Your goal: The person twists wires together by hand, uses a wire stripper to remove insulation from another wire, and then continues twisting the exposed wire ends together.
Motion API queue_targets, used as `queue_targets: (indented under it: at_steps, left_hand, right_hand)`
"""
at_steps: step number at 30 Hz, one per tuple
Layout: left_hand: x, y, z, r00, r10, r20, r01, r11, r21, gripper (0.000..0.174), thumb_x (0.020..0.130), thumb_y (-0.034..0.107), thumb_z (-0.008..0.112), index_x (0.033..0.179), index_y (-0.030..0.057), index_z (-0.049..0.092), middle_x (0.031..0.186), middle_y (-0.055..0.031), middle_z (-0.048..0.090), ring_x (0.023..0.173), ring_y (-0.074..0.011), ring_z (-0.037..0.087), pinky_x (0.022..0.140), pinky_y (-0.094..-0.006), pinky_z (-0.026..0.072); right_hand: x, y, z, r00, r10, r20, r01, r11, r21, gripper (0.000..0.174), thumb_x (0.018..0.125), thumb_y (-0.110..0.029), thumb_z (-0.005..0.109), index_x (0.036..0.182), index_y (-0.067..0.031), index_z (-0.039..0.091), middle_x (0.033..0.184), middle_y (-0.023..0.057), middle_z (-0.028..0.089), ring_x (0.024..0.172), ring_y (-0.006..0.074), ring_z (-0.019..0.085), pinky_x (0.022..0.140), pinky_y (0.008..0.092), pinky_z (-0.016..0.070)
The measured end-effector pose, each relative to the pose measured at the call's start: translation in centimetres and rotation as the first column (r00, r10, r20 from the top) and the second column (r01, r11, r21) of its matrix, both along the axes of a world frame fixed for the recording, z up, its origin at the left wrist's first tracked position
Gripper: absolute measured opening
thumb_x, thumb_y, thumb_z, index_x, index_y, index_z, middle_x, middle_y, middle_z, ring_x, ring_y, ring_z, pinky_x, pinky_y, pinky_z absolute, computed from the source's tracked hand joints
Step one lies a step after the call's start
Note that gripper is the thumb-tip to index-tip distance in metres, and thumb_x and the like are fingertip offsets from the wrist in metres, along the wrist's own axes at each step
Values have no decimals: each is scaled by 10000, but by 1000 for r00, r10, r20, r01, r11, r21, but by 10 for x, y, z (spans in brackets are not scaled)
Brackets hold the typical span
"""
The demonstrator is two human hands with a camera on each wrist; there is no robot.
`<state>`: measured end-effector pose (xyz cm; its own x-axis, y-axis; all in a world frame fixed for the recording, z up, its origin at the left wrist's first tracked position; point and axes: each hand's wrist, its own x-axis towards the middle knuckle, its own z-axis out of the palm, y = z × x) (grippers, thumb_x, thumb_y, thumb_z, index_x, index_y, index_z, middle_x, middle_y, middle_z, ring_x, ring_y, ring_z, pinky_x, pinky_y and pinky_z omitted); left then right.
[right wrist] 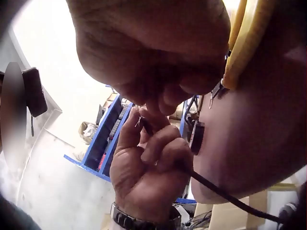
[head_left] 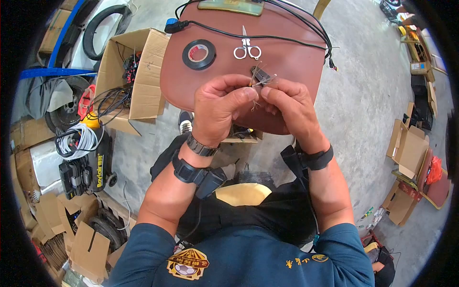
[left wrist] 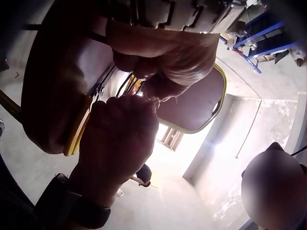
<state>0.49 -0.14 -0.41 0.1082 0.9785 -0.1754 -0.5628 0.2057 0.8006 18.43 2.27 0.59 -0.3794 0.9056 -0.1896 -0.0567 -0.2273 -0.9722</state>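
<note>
In the head view my left hand and right hand meet over the front of a reddish-brown seat. Thin bare wires fan out between the fingertips, which pinch them from both sides. A black cable runs out of my left hand in the right wrist view, with stripped strands at its thumb tip. My right hand appears curled close under the left in the left wrist view. Just beyond the fingers lies a small dark slotted piece.
On the seat are folding scissors, a black tape roll, a phone-like slab and a long black cable with a blue-marked plug. An open carton holding cables stands at the left, near a coiled white cable.
</note>
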Motion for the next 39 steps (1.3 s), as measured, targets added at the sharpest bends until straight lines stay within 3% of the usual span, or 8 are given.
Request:
queue_targets:
  at_steps: [8,11,17,23,29,35,39]
  left_hand:
    - [-5,2,2,994,-110,-10,110,994,1,197,831,-13,667,1023,-12,622,814,-105,669,552,-64,480,481,-184,353]
    - [-7,2,3,990,-143,-14,142,990,-13,197,821,-15,671,1010,-4,616,797,-103,668,546,-60,477,482,-182,346]
    - [-7,2,8,972,-232,-31,231,972,-52,203,801,2,692,989,-1,617,776,-93,668,542,-55,479,481,-187,345]
    - [-6,1,9,960,-269,-79,265,962,-63,189,796,23,707,965,-6,628,801,-81,679,632,-85,587,555,-192,438]
    - [-7,1,11,940,-306,-149,299,952,-69,177,798,28,706,960,0,639,816,-69,683,676,-94,612,605,-202,472]
    - [-6,1,10,951,-263,-164,254,964,-74,183,813,44,706,978,16,632,808,-49,677,635,-71,581,553,-188,437]
    - [-5,2,7,962,-218,-166,215,976,-38,180,834,52,699,992,14,622,795,-43,671,578,-46,527,487,-174,371]
  right_hand:
    - [4,4,-11,992,-16,-126,10,999,-49,170,924,-150,625,969,-4,700,766,-2,648,676,40,548,593,189,434]
    - [7,5,-6,993,-31,-117,28,999,-31,177,918,-148,638,977,7,698,766,0,647,670,48,550,590,192,433]
    - [14,9,-10,965,-18,-261,-2,997,-77,152,907,-108,630,957,21,694,798,36,672,687,74,573,606,206,444]
    - [19,13,-11,906,21,-423,-103,980,-172,128,884,-74,608,908,34,672,844,108,694,713,113,602,631,234,464]
    - [23,14,-9,862,47,-505,-181,959,-220,123,875,-50,576,899,34,663,857,114,687,738,124,610,661,248,477]
    - [24,14,-4,913,86,-399,-127,989,-77,108,847,-38,587,880,32,663,890,107,669,791,127,609,730,256,485]
    - [19,12,-1,985,42,-167,0,970,243,72,817,-9,618,858,18,671,1016,123,636,911,136,596,771,254,478]
